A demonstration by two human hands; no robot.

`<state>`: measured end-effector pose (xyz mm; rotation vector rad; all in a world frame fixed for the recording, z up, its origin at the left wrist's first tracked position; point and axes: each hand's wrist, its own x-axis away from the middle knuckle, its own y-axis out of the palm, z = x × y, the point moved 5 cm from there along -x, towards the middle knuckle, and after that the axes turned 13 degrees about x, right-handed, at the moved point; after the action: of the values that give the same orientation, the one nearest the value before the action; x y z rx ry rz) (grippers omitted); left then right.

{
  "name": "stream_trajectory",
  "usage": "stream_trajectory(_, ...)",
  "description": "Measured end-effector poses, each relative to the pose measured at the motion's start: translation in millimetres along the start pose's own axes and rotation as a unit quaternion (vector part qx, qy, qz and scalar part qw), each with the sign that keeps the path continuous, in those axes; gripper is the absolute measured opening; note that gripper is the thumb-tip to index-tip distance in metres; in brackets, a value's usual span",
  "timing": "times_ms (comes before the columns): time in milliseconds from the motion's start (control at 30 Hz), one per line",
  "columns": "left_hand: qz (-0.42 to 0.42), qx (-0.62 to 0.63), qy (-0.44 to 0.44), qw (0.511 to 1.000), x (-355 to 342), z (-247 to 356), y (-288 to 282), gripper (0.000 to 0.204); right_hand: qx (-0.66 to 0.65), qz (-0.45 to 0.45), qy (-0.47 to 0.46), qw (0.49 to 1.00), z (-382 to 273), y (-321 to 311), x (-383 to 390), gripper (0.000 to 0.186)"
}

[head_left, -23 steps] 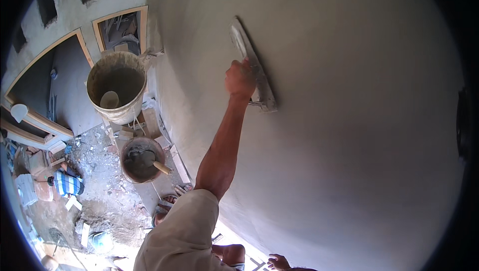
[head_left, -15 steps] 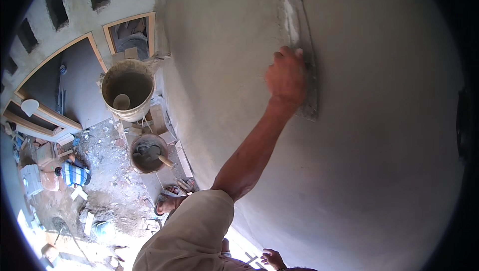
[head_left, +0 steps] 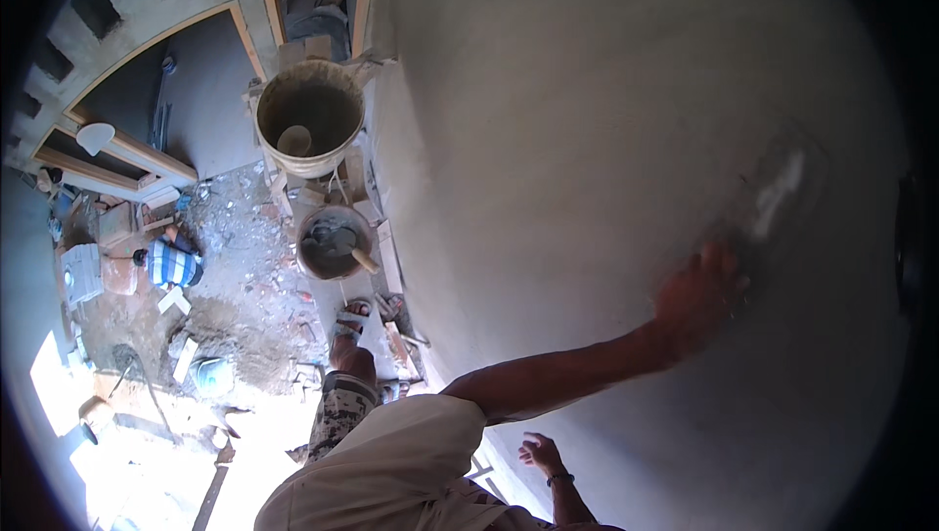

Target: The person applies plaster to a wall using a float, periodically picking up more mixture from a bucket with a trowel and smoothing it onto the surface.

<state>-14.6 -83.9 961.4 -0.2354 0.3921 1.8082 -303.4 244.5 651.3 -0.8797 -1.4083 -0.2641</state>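
Note:
My left hand (head_left: 699,298), blurred by motion, is closed round the handle of a plastering trowel (head_left: 780,194). The long flat trowel lies against the smooth grey plastered wall (head_left: 587,159), toward its right side, and its outline is smeared. My left arm reaches out straight to the right from a pale short sleeve. Low in the picture, my right hand (head_left: 541,455), with a dark band at the wrist, is held in front of the wall. Its fingers are loosely apart and hold nothing; whether they touch the wall I cannot tell.
Left of the wall stand a big pale bucket (head_left: 328,164) with a cup (head_left: 294,141) inside and a basin (head_left: 303,255) of grey mortar with a wooden-handled tool (head_left: 365,259). Rubble covers the ground below. A person in a striped shirt (head_left: 174,264) crouches at far left.
My left hand has swept the trowel right and downward across the wall. My right hand has come up further into view. The whole scene has shifted as my head moved.

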Motion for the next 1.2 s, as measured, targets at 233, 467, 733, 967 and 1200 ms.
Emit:
stream_trajectory(233,-0.116,0.168,-0.126,0.971,102.3,-130.4,-95.9,0.035,0.014,-0.021,-0.078,0.997,-80.5,35.7,-41.0,0.042)
stream_trajectory(467,0.302,0.315,-0.473,0.766,194.5,-540.9,-227.2,0.041,0.025,-0.088,-0.014,0.996,-41.9,107.1,-106.2,0.041)
stream_trajectory(733,0.338,0.36,-0.506,0.707,227.2,-829.7,-271.8,0.039,-0.034,-0.087,0.105,0.99,48.0,168.9,-210.4,0.041)
stream_trajectory(967,0.265,0.361,-0.47,0.761,186.6,-884.3,-239.7,0.038,-0.106,-0.109,0.107,0.983,90.8,239.1,-247.0,0.041)
stream_trajectory(1200,0.223,0.319,-0.371,0.843,122.7,-802.9,-253.8,0.037,-0.103,-0.133,0.077,0.983,87.6,259.7,-255.6,0.038)
